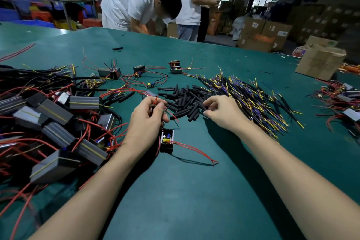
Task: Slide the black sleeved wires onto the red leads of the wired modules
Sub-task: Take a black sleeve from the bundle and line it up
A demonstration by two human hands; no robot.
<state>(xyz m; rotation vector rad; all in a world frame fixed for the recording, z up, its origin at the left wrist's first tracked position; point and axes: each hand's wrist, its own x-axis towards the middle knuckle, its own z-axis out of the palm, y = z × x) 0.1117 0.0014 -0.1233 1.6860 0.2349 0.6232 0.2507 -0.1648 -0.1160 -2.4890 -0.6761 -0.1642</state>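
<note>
**wirefan22:** so how were the hands sitting at that moment?

**benchrat:** left hand (pixel 151 112) was raised a bit over the green table (pixel 194 191), fingers curled in, thumb and forefinger pinching thin red leads (pixel 155 101) with some black wire mixed in; those leads ran down to an open wired module (pixel 167 141) lying just by the left wrist, partly tucked behind it; two more red leads trailed off its right side onto the mat

**wirefan22:** and the right one?

**benchrat:** right hand (pixel 222 112) was reaching into the pile of short black sleeves (pixel 185 99); fingers bent down, tips closing on one sleeve at the pile's right edge; honestly couldn't tell if it had a proper hold or was only touching; the fingers covered the contact

**wirefan22:** anything else hard to read?

**benchrat:** yeah; the bundle of yellow and purple tipped sleeved wires (pixel 251 99) lay right behind that hand, too tangled to count; heap of grey boxed modules (pixel 56 128) on the left ran off the frame edge; a smaller heap of modules (pixel 342 101) far right was cut off too; people in white shirts (pixel 128 4) behind the table were blurred
</note>
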